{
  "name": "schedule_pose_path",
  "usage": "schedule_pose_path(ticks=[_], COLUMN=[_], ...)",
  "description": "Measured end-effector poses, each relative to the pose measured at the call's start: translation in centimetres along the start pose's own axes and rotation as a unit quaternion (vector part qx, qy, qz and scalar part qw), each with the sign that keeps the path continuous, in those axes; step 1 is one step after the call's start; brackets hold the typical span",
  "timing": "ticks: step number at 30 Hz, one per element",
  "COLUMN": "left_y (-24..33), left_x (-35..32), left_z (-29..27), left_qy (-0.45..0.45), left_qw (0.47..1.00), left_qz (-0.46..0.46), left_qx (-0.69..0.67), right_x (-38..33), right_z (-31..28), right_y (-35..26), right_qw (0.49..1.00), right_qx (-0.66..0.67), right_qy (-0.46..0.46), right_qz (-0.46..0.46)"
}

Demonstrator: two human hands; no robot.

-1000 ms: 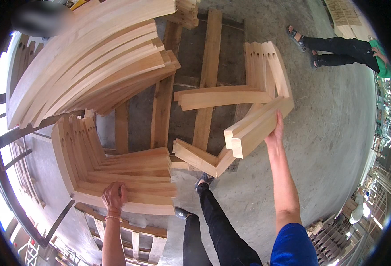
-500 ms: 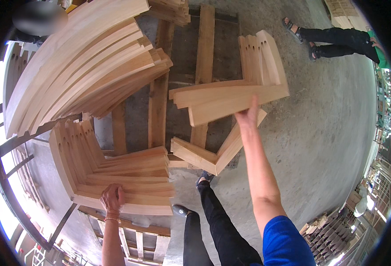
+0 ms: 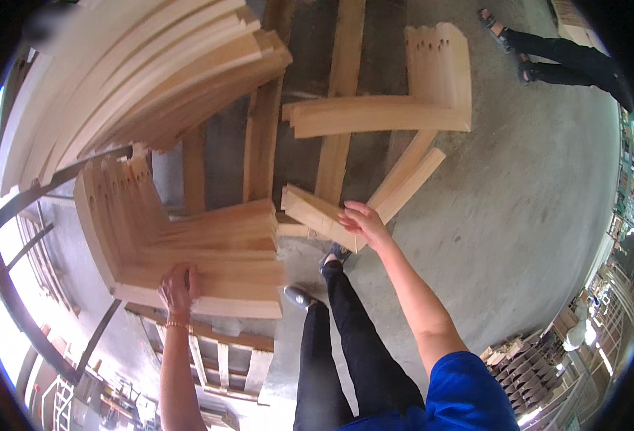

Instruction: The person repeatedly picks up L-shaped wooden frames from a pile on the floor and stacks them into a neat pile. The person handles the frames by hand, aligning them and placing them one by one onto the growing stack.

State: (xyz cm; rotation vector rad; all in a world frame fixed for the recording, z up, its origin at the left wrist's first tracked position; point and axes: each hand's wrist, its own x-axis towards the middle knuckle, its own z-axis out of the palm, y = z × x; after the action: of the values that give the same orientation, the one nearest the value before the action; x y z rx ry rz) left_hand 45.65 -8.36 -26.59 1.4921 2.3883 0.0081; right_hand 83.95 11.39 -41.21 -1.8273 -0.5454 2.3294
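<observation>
Half a second ago our right hand (image 3: 364, 223) reached up to the far stack; now it has dropped to a short wooden piece (image 3: 320, 215), grip curled over its near end. The piece's long axis runs from upper left to lower right. Our left hand (image 3: 177, 287) lies flat, fingers spread, on the near wood stack (image 3: 209, 258).

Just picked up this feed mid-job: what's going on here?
A person is sorting curved wooden pieces over a pallet on a concrete floor. The left hand rests on the near stack of curved pieces. The right hand grips a short curved piece beside the smaller pile. Another person's legs show at upper right.
</observation>
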Motion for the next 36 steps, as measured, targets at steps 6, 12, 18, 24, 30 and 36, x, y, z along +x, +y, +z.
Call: schedule_pose_path(ticks=[6, 12, 18, 24, 30, 36], left_y=[1.4, 2.2, 2.6, 0.0, 1.8, 2.3], left_x=[1.5, 1.4, 1.5, -0.2, 1.1, 0.6], left_z=[0.0, -0.6, -0.2, 0.0, 0.6, -1.2], left_qy=[-0.039, -0.044, -0.03, -0.035, -0.007, -0.037], left_qw=[0.998, 0.996, 0.996, 0.998, 0.998, 0.994], left_qz=[-0.02, -0.032, -0.022, -0.051, -0.024, -0.053], left_qx=[-0.054, -0.065, -0.076, -0.026, -0.058, -0.084], right_x=[1.0, 4.5, 5.9, 5.9, 8.6, 8.2], right_z=[-4.6, -0.9, -0.8, 2.5, -0.7, -1.0], right_y=[9.4, 12.1, 12.6, 12.8, 12.0, 9.5], right_qw=[0.621, 0.652, 0.621, 0.66, 0.704, 0.716], right_qx=[-0.717, -0.709, -0.707, -0.657, -0.654, -0.669], right_qy=[0.152, 0.171, 0.221, 0.192, 0.156, 0.106], right_qz=[-0.278, -0.207, -0.256, -0.308, -0.228, -0.167])
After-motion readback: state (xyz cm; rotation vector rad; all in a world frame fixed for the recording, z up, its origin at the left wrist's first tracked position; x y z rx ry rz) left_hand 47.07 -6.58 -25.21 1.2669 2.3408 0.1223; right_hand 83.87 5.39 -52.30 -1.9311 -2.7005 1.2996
